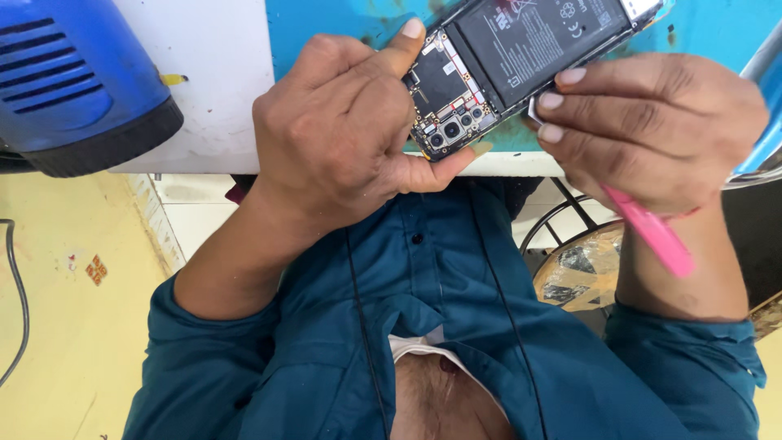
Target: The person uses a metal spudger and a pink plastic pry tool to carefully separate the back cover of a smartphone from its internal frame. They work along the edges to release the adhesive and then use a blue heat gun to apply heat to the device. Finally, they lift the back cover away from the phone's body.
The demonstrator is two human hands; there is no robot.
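Note:
An opened smartphone [497,65] lies tilted over the front edge of the blue work mat [709,33]. Its black battery, circuit board and camera lenses are exposed. My left hand [342,138] grips the phone's camera end, thumb under the corner and index finger along its left side. My right hand [652,122] holds a pink-handled tool [652,232]. Its metal tip touches the phone's right edge beside the battery, and the pink handle sticks out toward my body.
A blue machine housing with vent slots [73,81] sits on the white tabletop [220,90] at left. A cable [16,301] hangs over the yellow floor. A stool with a plastic-wrapped seat [582,273] stands below the table at right.

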